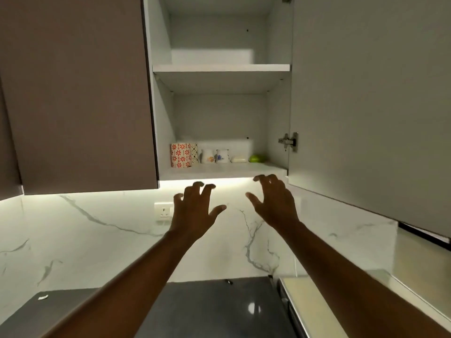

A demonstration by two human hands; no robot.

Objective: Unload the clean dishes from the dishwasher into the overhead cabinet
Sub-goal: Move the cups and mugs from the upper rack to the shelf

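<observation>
The overhead cabinet [219, 68] stands open in front of me, its door [366, 106] swung out to the right. On its bottom shelf [219, 170] sit a red flower-patterned box [180, 154], two small white floral jugs [216, 156], a white soap-like bar [238, 159] and a green object [256, 158]. The upper shelf holds nothing I can see. My left hand [195, 211] and my right hand [274, 201] are raised just below the bottom shelf, fingers spread and loosely bent, holding nothing. The dishwasher is out of view.
A closed brown cabinet door [78, 93] hangs to the left. A white marble backsplash [97, 240] with a wall socket [163, 211] lies behind my hands. A dark counter [214, 308] is below, with a pale appliance edge [312, 308] at the right.
</observation>
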